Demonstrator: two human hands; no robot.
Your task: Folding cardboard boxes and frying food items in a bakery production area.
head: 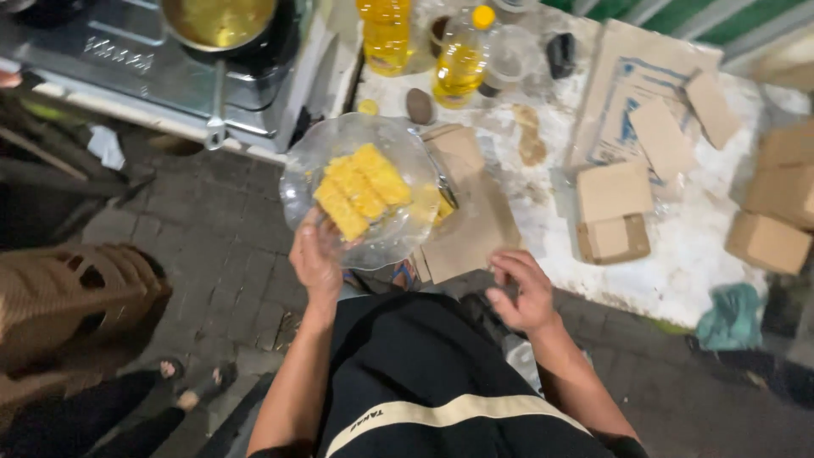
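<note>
Left hand (315,259) grips the near rim of a clear plastic plate (314,170) carrying three yellow crinkled blocks (363,188), holding it up over the edge of the white worktop (678,271) and the paved floor (212,229), while the right hand (521,293) hangs loose and empty, fingers half curled, just off the worktop's near edge. Brown paper sheets (471,220) lie just beside the plate, with bottles of yellow oil (462,59) behind them, a pan of oil (219,21) on the stove (127,59) to the left, and flat cardboard boxes (615,212) well to the right.
</note>
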